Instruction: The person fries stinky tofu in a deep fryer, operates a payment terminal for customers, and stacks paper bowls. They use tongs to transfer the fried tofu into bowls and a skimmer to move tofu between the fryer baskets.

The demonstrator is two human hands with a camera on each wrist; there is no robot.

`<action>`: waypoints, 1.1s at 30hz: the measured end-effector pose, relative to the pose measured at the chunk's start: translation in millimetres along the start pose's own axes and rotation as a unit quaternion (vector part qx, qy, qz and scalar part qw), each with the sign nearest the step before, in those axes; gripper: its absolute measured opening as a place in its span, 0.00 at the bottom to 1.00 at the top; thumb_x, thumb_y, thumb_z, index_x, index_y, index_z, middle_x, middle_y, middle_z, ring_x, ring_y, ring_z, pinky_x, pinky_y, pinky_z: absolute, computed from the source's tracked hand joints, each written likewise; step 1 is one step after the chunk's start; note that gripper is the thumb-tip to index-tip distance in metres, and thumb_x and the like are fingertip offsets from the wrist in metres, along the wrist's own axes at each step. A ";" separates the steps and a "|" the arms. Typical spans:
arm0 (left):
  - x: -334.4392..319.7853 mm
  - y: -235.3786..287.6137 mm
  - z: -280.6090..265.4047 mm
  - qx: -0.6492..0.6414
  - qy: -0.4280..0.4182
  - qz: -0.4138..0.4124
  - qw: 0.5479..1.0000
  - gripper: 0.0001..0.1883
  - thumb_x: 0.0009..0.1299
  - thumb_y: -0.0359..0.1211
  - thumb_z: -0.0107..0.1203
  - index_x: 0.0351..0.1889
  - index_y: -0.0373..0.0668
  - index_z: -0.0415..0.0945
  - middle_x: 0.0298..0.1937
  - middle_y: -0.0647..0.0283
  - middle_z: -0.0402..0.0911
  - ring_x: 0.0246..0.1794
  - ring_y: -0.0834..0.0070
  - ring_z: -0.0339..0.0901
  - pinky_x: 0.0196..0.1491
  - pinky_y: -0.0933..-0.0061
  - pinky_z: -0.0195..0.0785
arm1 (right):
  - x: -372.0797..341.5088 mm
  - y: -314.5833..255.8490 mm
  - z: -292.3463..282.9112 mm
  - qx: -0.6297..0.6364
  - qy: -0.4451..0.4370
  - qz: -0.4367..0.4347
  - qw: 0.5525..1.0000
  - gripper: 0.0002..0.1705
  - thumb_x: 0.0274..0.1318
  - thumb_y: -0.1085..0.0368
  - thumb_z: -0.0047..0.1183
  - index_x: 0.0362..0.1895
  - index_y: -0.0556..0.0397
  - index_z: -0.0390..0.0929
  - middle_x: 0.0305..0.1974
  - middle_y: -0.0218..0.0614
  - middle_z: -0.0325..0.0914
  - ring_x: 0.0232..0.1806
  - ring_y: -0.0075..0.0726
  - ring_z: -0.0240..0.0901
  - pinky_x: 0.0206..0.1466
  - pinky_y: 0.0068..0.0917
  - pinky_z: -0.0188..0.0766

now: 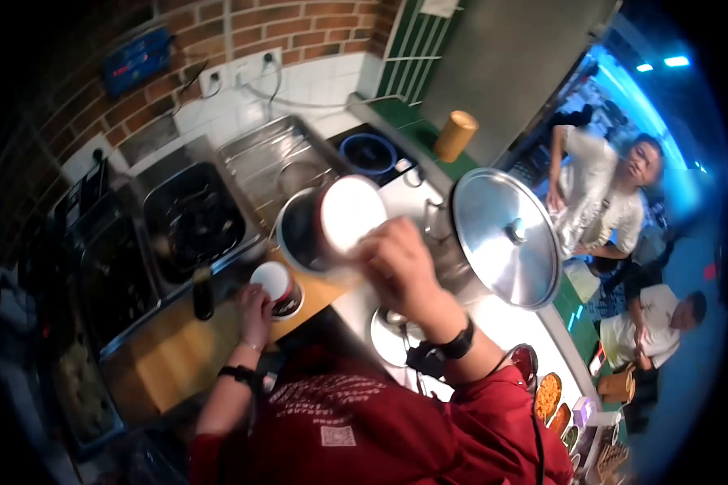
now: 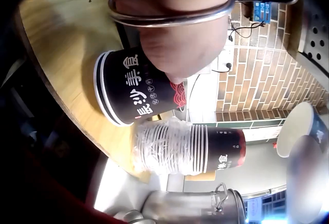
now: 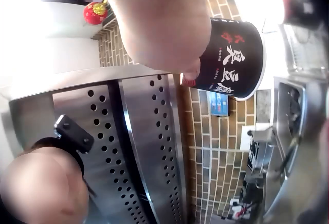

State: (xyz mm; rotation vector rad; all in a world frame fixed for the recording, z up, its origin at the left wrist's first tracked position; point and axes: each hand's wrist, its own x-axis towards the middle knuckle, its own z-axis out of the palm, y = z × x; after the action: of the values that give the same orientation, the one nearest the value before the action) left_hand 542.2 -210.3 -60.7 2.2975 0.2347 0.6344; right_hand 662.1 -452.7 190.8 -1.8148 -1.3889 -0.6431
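Observation:
My left hand (image 1: 256, 317) grips a black paper cup (image 1: 289, 301), upside down with its white base up, over the wooden board. A double white rim shows on this cup (image 2: 131, 87) in the left wrist view, with the left hand (image 2: 180, 44) around its narrow end. Higher up, my right hand (image 1: 400, 263) holds another cup (image 1: 352, 214) by its base end. That black cup (image 3: 234, 62) has white and red lettering in the right wrist view, where the right hand's fingers (image 3: 191, 72) touch its red-patterned end. Beside the left cup stands a plastic-wrapped cup stack (image 2: 198, 148).
A large steel pot lid (image 1: 493, 250) is at the right, with food bowls (image 1: 548, 396) below it. Steel basins (image 1: 194, 214) and a tray (image 1: 259, 153) line the brick wall. Two people in light clothes (image 1: 603, 190) are beyond the counter.

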 end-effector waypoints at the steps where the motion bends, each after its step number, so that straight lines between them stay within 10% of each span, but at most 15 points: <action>1: 0.4 -19.6 11.0 0.066 0.004 0.051 0.997 0.07 0.61 0.29 0.57 0.34 0.38 0.71 0.50 0.49 0.72 0.55 0.48 0.65 0.57 0.53 0.59 | -11.9 -0.8 7.7 0.029 -0.017 0.004 0.999 0.11 0.42 0.70 0.62 0.32 0.51 0.73 0.31 0.39 0.69 0.34 0.47 0.66 0.38 0.37 0.65; 6: 12.0 -28.3 38.8 0.037 0.029 0.110 0.993 0.15 0.54 0.33 0.60 0.39 0.40 0.75 0.43 0.53 0.73 0.49 0.51 0.69 0.54 0.54 0.61 | -41.5 -4.9 35.1 0.117 -0.079 0.048 0.989 0.13 0.44 0.69 0.62 0.34 0.50 0.71 0.34 0.36 0.68 0.39 0.47 0.65 0.45 0.38 0.65; 8: 13.5 13.5 23.5 -0.075 0.032 -0.055 0.995 0.17 0.54 0.34 0.61 0.41 0.41 0.74 0.44 0.51 0.73 0.52 0.52 0.69 0.57 0.54 0.61 | -48.8 -10.5 40.9 0.123 -0.107 0.035 0.986 0.13 0.45 0.69 0.61 0.34 0.50 0.71 0.34 0.36 0.68 0.39 0.47 0.65 0.45 0.38 0.65; 10: 12.1 26.6 -9.9 0.088 -0.070 0.068 0.991 0.15 0.56 0.32 0.61 0.41 0.40 0.73 0.46 0.50 0.73 0.52 0.53 0.70 0.57 0.55 0.62 | -52.3 -15.0 42.8 0.160 -0.167 0.031 0.972 0.11 0.44 0.68 0.61 0.33 0.50 0.72 0.32 0.36 0.68 0.38 0.48 0.66 0.43 0.38 0.65; 18: -86.3 7.0 -92.2 -0.035 0.088 -0.156 0.983 0.19 0.55 0.23 0.56 0.47 0.38 0.71 0.48 0.53 0.73 0.49 0.55 0.74 0.50 0.62 0.70 | -73.0 -28.9 150.8 0.309 -0.302 -0.052 0.900 0.10 0.43 0.69 0.62 0.30 0.49 0.73 0.32 0.36 0.70 0.39 0.47 0.69 0.43 0.37 0.68; 23: -96.5 62.4 -140.8 0.131 -0.102 -0.007 0.986 0.41 0.46 0.31 0.65 0.62 0.41 0.63 0.62 0.51 0.64 0.66 0.51 0.58 0.66 0.57 0.56 | -62.1 -31.3 208.3 0.395 -0.360 -0.020 0.845 0.09 0.47 0.68 0.61 0.33 0.50 0.74 0.32 0.39 0.72 0.40 0.49 0.70 0.45 0.40 0.67; 33: -98.1 22.0 -181.5 0.058 -0.149 0.031 0.987 0.43 0.46 0.38 0.69 0.61 0.35 0.63 0.56 0.49 0.68 0.58 0.50 0.66 0.61 0.57 0.62 | -32.7 -49.3 244.1 0.448 -0.487 0.092 0.745 0.08 0.53 0.67 0.58 0.34 0.54 0.72 0.33 0.36 0.70 0.37 0.36 0.67 0.41 0.30 0.65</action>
State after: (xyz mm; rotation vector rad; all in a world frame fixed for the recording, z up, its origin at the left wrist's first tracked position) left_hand 365.2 -149.6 29.1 2.4830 0.0578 0.3074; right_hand 593.3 -269.1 33.7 -1.3754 -1.6366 1.1240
